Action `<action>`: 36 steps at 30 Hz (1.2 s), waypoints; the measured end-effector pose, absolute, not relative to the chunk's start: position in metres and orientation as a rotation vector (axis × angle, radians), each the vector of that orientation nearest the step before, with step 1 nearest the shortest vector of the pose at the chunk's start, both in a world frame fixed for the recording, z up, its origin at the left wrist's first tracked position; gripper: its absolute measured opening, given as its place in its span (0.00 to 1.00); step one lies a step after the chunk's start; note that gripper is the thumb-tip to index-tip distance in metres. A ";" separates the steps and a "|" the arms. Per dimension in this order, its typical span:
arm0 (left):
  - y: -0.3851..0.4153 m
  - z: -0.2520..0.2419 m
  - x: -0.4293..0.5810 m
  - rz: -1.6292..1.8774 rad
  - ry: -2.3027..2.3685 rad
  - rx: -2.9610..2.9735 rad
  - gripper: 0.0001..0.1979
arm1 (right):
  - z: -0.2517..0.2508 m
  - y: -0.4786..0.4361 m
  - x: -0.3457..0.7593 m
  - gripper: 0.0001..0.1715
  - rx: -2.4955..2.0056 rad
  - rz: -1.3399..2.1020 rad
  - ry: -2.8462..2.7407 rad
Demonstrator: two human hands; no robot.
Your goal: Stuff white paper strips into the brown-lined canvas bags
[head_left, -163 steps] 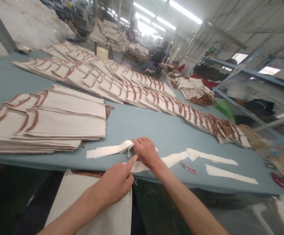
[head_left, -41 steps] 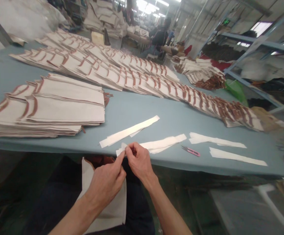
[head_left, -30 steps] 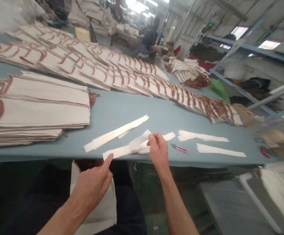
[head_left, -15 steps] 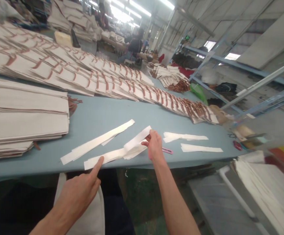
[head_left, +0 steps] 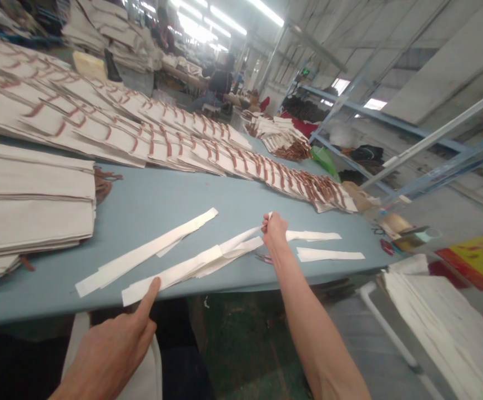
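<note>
Strip [head_left: 242, 237] pinched in right hand [head_left: 275, 229] has moved farther from left hand [head_left: 114, 341], grip loose, forefinger outstretched.

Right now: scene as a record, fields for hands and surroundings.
Left hand: index fingertip on long pile of white strips
Right hand: pinching one end of a thin white strip
Other strips: one group left of pile, two right
Tool: small pink-handled snips, partly behind right wrist
Surface: blue-grey table
Beyond: rows of cream fabric panels with brown trim
</note>
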State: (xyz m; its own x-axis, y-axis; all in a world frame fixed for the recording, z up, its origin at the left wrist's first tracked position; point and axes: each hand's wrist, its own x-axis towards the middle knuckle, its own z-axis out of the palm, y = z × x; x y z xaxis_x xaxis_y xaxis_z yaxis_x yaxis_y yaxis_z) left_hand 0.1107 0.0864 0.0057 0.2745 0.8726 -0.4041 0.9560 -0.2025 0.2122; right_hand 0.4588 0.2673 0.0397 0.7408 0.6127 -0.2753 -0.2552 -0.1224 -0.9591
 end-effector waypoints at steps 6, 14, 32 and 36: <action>0.087 0.012 0.115 -0.342 1.666 2.124 0.36 | 0.067 0.278 0.479 0.23 -1.515 0.696 -0.285; 0.091 0.010 0.117 -0.303 1.698 2.079 0.35 | 0.121 0.244 0.465 0.15 -1.366 0.820 -0.431; 0.039 -0.029 0.027 0.990 1.530 1.468 0.33 | 0.137 0.085 0.186 0.42 -0.834 1.855 -0.709; 0.033 -0.029 0.011 1.114 1.516 1.428 0.34 | 0.153 0.063 0.150 0.35 -0.718 2.048 -0.646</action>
State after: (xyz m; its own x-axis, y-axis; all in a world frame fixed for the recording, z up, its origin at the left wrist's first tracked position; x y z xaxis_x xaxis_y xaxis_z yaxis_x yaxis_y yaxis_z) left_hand 0.0113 0.0327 -0.0288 -0.0857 0.9957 0.0364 0.3325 -0.0058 0.9431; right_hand 0.1503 0.0627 0.1530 -0.4744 0.8438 -0.2506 -0.5472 -0.5058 -0.6669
